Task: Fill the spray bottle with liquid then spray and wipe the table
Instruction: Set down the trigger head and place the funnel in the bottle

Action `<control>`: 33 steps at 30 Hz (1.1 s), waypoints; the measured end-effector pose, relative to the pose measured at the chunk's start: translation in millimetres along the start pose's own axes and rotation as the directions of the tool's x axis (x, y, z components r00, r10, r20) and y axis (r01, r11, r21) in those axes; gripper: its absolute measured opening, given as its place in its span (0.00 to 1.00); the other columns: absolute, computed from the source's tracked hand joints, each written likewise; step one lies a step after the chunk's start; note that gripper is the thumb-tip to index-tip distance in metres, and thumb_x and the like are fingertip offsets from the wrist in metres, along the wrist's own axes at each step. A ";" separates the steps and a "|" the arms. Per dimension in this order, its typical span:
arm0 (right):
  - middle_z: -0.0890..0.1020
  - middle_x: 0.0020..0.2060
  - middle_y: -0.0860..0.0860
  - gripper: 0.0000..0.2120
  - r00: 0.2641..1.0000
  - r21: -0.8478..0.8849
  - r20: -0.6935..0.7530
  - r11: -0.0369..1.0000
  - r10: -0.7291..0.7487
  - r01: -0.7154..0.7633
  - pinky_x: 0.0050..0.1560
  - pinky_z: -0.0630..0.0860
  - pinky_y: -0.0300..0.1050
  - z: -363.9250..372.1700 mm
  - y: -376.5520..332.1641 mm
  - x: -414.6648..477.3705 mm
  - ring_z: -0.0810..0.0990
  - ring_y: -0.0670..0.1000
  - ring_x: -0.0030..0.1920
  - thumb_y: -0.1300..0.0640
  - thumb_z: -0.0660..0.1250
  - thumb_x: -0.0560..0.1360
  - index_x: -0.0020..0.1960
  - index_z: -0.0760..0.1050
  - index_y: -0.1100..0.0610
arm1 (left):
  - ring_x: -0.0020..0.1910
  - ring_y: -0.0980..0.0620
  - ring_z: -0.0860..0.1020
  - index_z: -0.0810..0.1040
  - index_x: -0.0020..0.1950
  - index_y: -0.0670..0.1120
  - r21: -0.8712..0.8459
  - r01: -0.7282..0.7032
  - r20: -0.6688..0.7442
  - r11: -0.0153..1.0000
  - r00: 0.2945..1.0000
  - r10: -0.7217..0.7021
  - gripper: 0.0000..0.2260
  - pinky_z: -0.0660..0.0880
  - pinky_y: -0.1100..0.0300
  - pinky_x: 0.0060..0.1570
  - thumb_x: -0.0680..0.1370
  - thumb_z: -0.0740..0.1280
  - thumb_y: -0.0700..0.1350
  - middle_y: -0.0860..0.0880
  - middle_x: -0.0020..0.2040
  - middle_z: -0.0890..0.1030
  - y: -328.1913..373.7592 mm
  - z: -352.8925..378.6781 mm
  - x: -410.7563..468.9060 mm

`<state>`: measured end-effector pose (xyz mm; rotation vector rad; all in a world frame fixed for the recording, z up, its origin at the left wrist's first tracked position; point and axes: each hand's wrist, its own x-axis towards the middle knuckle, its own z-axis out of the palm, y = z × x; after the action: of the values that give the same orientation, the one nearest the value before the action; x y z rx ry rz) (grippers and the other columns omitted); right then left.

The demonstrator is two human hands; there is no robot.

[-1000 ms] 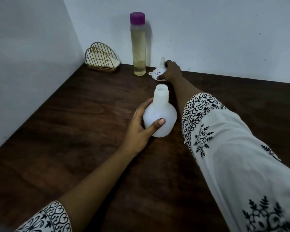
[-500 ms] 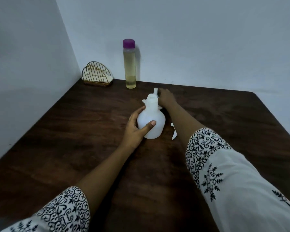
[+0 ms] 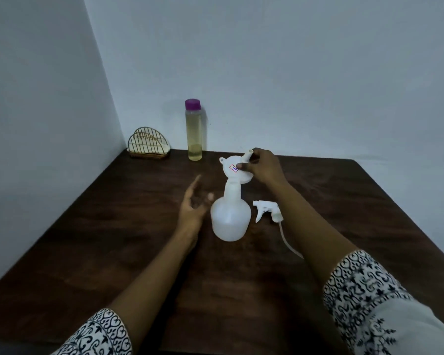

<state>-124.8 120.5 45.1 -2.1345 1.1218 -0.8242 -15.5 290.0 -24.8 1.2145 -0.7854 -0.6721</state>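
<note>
Preparing to fill: right hand (image 3: pixel 264 168) pinches white plastic funnel (image 3: pixel 234 171) spout-up over translucent white spray bottle (image 3: pixel 230 219), left hand (image 3: pixel 192 204) loose-fingered; funnel likely needs flipping.

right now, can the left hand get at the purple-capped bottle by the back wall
Probably yes. The left hand is open and holds nothing, and bare table lies between it and the purple-capped bottle; the funnel and right hand sit off to the right.

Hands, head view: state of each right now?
Left hand: open, holding nothing.
Right hand: closed on the small white plastic funnel, spout upward.
</note>
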 end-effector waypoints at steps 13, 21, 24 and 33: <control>0.78 0.55 0.53 0.20 0.845 -0.062 -0.268 0.884 -0.462 0.464 0.50 0.75 0.41 -23.6 -54.6 -52.6 0.78 0.52 0.55 0.51 0.74 0.67 0.56 0.78 0.58 | 0.45 0.46 0.82 0.77 0.53 0.45 -0.123 0.364 0.131 0.923 0.928 -0.349 0.17 0.77 0.47 0.56 0.75 0.66 0.58 0.43 0.45 0.81 117.4 38.6 45.0; 0.83 0.47 0.47 0.07 0.958 0.545 -0.218 0.792 -0.185 0.277 0.50 0.79 0.42 -37.0 -68.8 -64.7 0.82 0.48 0.51 0.56 0.69 0.74 0.52 0.79 0.53 | 0.44 0.49 0.82 0.77 0.55 0.43 -0.207 0.276 0.063 0.939 0.961 -0.268 0.13 0.79 0.55 0.50 0.75 0.69 0.49 0.43 0.51 0.82 114.8 30.2 48.5; 0.79 0.50 0.49 0.12 0.971 0.543 -0.240 0.828 -0.006 0.139 0.45 0.76 0.41 -38.6 -71.5 -56.2 0.78 0.50 0.50 0.52 0.68 0.75 0.58 0.75 0.50 | 0.45 0.50 0.83 0.79 0.48 0.43 -0.182 0.236 0.011 0.955 0.971 -0.238 0.08 0.78 0.56 0.51 0.74 0.71 0.47 0.44 0.49 0.83 115.5 28.3 50.2; 0.77 0.60 0.57 0.28 0.849 0.722 0.522 0.573 -0.082 -0.388 0.52 0.80 0.48 -54.0 -59.6 -36.9 0.81 0.57 0.53 0.60 0.67 0.75 0.72 0.64 0.48 | 0.46 0.52 0.84 0.80 0.50 0.43 -0.127 0.212 0.060 0.969 0.977 -0.206 0.11 0.80 0.60 0.47 0.74 0.70 0.49 0.44 0.51 0.84 110.1 15.1 50.5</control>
<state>-152.2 169.2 113.8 -1.2890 0.4664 -0.4789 5.0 265.8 93.1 1.1725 -0.6451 -0.9148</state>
